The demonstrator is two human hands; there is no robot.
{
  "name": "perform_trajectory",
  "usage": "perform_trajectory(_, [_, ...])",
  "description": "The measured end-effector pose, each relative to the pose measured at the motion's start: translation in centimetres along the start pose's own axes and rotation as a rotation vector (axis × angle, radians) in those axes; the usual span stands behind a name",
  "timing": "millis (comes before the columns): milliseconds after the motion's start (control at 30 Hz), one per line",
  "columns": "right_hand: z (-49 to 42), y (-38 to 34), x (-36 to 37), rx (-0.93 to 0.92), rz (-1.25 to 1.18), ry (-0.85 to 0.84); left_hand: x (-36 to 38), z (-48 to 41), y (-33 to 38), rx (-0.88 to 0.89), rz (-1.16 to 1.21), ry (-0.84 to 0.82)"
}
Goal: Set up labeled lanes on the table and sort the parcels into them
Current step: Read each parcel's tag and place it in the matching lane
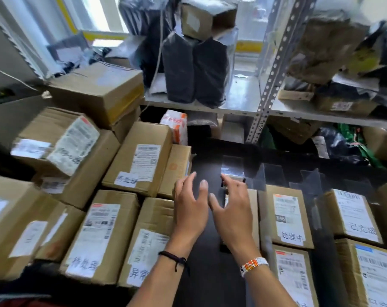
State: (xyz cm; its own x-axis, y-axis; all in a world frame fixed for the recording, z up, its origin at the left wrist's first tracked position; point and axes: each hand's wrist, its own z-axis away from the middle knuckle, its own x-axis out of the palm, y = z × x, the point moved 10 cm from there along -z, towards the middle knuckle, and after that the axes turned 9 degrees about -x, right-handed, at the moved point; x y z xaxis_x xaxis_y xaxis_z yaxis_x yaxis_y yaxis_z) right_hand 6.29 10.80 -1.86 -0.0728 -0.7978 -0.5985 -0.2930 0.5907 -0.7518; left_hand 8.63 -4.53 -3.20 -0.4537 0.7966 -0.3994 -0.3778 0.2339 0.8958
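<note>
My left hand (191, 203) and my right hand (231, 204) hover side by side over the dark table (210, 273), fingers spread and holding nothing. Cardboard parcels lie in rows on both sides of them. To the left sit a box with a handwritten white label (104, 235) and another labelled box (147, 242). Behind those lies a tilted box (141, 158) with a shipping label. On the right, a labelled box (286, 216) and a second one (352, 213) rest between clear upright dividers (310, 180).
More boxes are stacked high at the left (55, 147). A metal shelf (243, 100) behind the table carries black plastic parcels (194, 67) and cartons. Bags and boxes fill the space under the shelf at the right (343, 142).
</note>
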Motion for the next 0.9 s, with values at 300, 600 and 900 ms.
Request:
perform_trajectory(300, [-1.2, -7.0, 11.7, 0.057, -0.149, -0.371, -15.5, -6.3, -0.7, -0.072, -0.199, 0.146])
perform_trajectory(600, [-4.3, -7.2, 17.5, 0.296, -0.349, -0.406, -18.0, -10.3, -2.8, -0.21, -0.288, 0.068])
perform_trajectory(900, [-4.6, -5.6, 19.7, 0.468, -0.645, -0.375, -17.7, -11.5, -4.2, -0.323, -0.096, -0.011])
